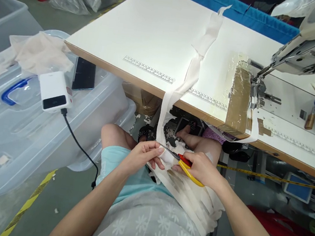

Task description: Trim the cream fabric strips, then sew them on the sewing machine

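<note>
My right hand (pixel 201 168) is closed around the scissors (pixel 189 172), which have red and yellow handles. Their blades point left, toward the fabric at my left fingertips. My left hand (pixel 148 155) pinches a pale fabric strip (pixel 163 115) above my lap. From there the strip runs up over the table edge and lies in a wavy line across the tabletop. More cream fabric (pixel 193 200) is bunched across my thighs, beneath the scissors. Whether the blades are apart is too small to tell.
A white table (pixel 152 28) with printed rulers stands ahead, a sewing machine (pixel 307 56) on its right. Left is a clear lidded bin (pixel 87 124) bearing a white power bank (pixel 55 91), a dark phone (pixel 84 74) and sheer fabric (pixel 41 54). A cable (pixel 81 146) hangs down its side.
</note>
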The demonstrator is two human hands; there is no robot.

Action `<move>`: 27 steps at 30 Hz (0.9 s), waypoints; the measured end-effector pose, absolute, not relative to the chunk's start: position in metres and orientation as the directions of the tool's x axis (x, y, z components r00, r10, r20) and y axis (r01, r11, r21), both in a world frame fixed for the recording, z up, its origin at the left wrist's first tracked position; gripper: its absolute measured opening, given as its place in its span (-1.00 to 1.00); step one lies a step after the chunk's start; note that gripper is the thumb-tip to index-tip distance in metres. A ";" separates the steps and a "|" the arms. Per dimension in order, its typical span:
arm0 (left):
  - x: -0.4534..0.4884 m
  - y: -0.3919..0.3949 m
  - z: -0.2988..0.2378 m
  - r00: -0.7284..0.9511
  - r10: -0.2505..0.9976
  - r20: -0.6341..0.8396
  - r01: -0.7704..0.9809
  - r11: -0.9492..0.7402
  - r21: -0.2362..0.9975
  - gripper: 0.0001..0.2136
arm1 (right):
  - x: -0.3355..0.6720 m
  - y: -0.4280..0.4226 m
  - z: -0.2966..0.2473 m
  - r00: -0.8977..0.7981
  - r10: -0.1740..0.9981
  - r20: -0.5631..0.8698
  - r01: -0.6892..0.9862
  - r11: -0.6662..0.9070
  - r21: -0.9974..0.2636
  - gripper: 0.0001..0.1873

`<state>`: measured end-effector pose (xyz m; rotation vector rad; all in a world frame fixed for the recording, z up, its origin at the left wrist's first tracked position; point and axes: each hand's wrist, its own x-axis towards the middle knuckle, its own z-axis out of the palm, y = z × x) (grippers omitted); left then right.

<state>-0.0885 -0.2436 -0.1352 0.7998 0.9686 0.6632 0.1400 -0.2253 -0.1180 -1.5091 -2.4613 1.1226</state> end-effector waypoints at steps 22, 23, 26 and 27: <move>-0.060 -0.255 -0.137 0.419 0.833 -0.360 -0.093 0.434 0.896 -0.59 | 0.120 -0.233 -0.127 -0.306 0.936 -0.177 0.373 -0.053 -0.926 -0.70; -0.060 -0.255 -0.136 0.427 0.827 -0.365 -0.087 0.439 0.894 -0.59 | 0.119 -0.232 -0.128 -0.277 0.946 -0.170 0.373 -0.058 -0.926 -0.69; -0.061 -0.254 -0.136 0.445 0.812 -0.378 -0.079 0.456 0.886 -0.56 | 0.120 -0.231 -0.128 -0.212 0.967 -0.139 0.362 -0.055 -0.931 -0.67; -0.062 -0.254 -0.136 0.450 0.807 -0.382 -0.080 0.463 0.883 -0.56 | 0.120 -0.230 -0.128 -0.197 0.972 -0.132 0.361 -0.053 -0.931 -0.67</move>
